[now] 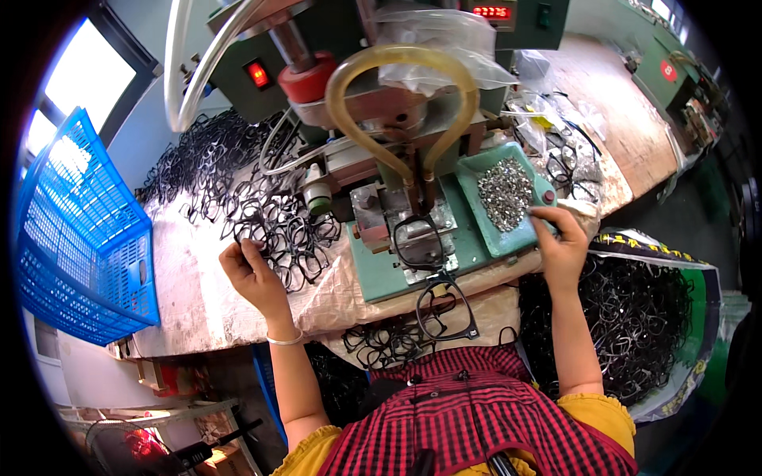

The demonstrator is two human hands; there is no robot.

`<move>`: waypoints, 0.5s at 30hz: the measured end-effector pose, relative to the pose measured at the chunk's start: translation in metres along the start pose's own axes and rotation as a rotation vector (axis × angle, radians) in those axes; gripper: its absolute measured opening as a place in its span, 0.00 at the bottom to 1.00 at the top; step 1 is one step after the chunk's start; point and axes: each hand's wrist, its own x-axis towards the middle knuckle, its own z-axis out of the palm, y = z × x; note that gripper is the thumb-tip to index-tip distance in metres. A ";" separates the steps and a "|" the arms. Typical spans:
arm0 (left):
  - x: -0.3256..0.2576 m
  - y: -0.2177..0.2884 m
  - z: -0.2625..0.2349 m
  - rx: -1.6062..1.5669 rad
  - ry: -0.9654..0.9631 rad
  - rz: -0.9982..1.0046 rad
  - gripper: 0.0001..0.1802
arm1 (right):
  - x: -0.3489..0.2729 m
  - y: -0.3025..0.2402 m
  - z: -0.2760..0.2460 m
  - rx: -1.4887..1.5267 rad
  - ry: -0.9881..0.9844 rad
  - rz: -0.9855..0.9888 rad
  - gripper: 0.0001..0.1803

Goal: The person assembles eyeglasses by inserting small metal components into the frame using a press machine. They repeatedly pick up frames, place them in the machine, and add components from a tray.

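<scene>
Black eyeglass frames (278, 230) pinched by left hand (250, 274); right hand (559, 242) fingering green tray (492, 238) of rivets (504, 192).

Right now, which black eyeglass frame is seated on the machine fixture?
The single black frame lying flat on the metal fixture plate, under the yellow hose loop. The next frame hangs off the bench edge; the rest are heaped.

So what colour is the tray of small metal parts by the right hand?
Teal green tray, touched by the right hand; head view shows it.
</scene>
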 end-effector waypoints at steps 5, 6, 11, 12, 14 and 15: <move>-0.006 -0.006 0.025 -0.263 -0.121 -0.268 0.09 | 0.022 -0.078 0.059 0.300 -0.219 -0.219 0.13; -0.011 -0.006 0.033 -0.279 -0.124 -0.381 0.09 | 0.020 -0.081 0.072 0.346 -0.200 -0.183 0.15; -0.041 -0.028 0.034 -0.421 -0.146 -0.521 0.06 | 0.008 -0.082 0.097 0.567 -0.158 -0.017 0.23; -0.042 -0.021 0.033 -0.455 -0.150 -0.517 0.08 | 0.007 -0.082 0.098 0.603 -0.176 0.031 0.24; -0.032 0.006 0.035 -0.579 -0.193 -0.423 0.11 | 0.010 -0.080 0.100 0.644 -0.251 0.094 0.26; -0.027 0.028 0.036 -0.607 -0.190 -0.335 0.11 | 0.010 -0.086 0.098 0.724 -0.279 0.139 0.27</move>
